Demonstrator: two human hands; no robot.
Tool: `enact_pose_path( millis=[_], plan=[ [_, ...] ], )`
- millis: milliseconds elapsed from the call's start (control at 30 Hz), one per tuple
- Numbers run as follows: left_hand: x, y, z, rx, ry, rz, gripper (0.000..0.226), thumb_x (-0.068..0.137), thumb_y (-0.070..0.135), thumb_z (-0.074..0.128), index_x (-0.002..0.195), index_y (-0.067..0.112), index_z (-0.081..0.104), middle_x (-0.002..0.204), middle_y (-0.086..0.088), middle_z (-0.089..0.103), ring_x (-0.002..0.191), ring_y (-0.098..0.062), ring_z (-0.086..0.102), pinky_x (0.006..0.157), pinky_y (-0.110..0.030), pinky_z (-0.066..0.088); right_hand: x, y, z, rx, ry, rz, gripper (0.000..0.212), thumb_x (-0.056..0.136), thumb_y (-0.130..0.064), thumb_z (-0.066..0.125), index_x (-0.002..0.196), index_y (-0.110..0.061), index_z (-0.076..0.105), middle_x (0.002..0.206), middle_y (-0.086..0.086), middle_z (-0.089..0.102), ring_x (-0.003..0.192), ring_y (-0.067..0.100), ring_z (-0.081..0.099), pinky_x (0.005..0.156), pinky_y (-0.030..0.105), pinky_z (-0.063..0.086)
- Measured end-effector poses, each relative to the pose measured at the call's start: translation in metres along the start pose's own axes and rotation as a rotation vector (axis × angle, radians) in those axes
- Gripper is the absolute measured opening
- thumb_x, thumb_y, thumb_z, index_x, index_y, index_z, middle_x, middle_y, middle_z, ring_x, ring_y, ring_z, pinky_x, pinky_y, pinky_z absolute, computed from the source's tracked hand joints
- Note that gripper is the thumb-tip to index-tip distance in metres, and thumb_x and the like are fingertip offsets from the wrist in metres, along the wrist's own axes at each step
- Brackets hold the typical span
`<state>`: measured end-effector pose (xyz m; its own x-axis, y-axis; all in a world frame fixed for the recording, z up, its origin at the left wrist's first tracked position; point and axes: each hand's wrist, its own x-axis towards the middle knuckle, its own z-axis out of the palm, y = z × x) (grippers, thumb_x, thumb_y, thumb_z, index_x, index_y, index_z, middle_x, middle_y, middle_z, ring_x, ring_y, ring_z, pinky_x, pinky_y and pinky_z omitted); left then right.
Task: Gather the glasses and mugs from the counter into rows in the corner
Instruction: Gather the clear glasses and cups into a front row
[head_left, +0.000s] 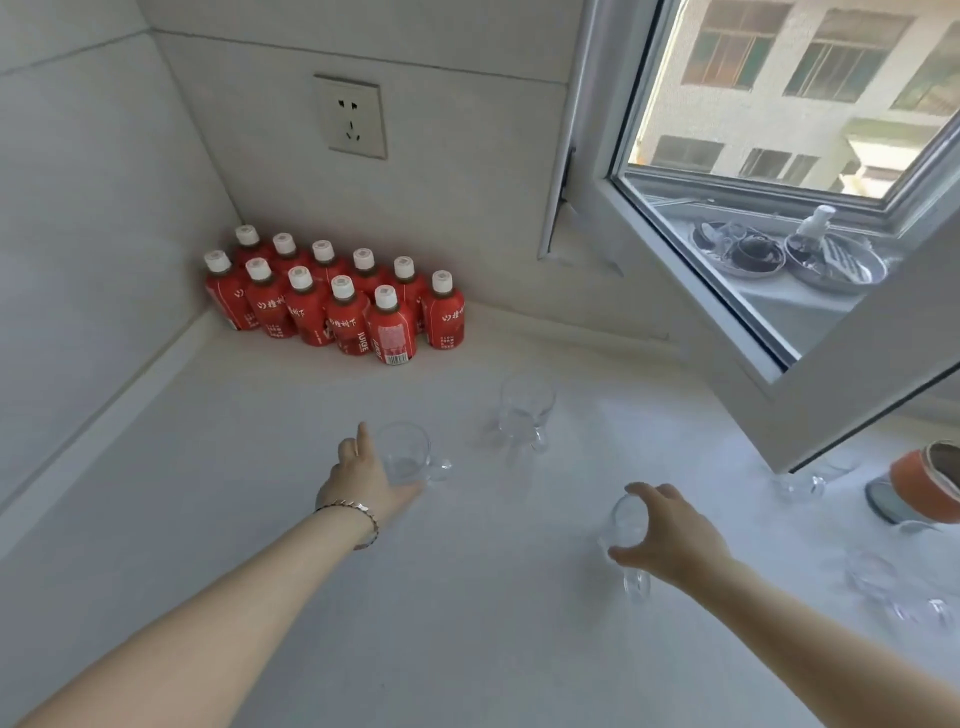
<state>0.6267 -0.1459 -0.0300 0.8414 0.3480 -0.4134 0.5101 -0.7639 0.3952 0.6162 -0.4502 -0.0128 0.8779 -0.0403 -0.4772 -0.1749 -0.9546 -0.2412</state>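
The right hand (670, 535) is pinching a glass mug (629, 525) by its rim, thumb against fingers, at the near right of the counter (467, 597). The left hand (363, 480) is lying against a second mug (402, 449) (whether it is gripping, I cannot tell), short of the red bottles (337, 301) crowding the corner.

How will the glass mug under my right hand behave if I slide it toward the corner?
Probably stiff but breakable: the glass mug, gripped by your right hand, is clear glass. It looks empty, so likely light. On the smooth white counter it should slide easily.
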Motion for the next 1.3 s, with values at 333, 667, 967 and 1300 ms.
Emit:
enact_pose_path(
  millis=[333,667,967,1300],
  plan=[
    [0.024,0.018,0.020,-0.063,0.038,-0.046,0.095,0.062,0.052,0.078,0.136,0.015,0.031,0.135,-0.010,0.037,0.118,-0.034,0.050,0.090,-0.039,0.046,-0.004,-0.031,-0.017,0.034,0.073,-0.150,0.081,0.069,-0.046,0.072,0.138,-0.030,0.033,0.138,-0.009,0.042,0.110,0.018,0.059,0.083,0.029,0.048],
    [-0.120,-0.035,0.021,-0.106,0.077,-0.006,0.077,0.065,0.036,0.078,0.131,0.023,0.039,0.122,-0.002,0.036,0.103,-0.023,0.059,0.091,-0.026,0.047,-0.050,-0.040,-0.001,-0.018,0.020,-0.430,0.085,0.070,-0.046,0.073,0.141,-0.029,0.032,0.139,-0.006,0.040,0.115,0.021,0.056,0.088,0.026,0.046],
    [-0.348,-0.116,0.068,-0.315,0.346,-0.256,0.084,0.062,0.030,0.082,0.133,0.020,0.039,0.130,0.000,0.043,0.121,-0.013,0.048,0.093,-0.011,0.031,-0.173,-0.061,0.055,-0.165,-0.122,-0.864,0.081,0.073,-0.045,0.070,0.142,-0.032,0.029,0.140,-0.004,0.039,0.117,0.023,0.054,0.090,0.029,0.047],
    [-0.572,-0.211,0.115,-0.491,0.505,-0.688,0.098,0.055,0.040,0.083,0.138,0.020,0.035,0.136,0.003,0.041,0.099,-0.007,0.044,0.089,-0.016,0.036,-0.346,-0.098,0.149,-0.363,-0.333,-1.316,0.080,0.072,-0.048,0.070,0.141,-0.034,0.030,0.138,-0.007,0.040,0.115,0.020,0.054,0.088,0.027,0.049]
  ],
)
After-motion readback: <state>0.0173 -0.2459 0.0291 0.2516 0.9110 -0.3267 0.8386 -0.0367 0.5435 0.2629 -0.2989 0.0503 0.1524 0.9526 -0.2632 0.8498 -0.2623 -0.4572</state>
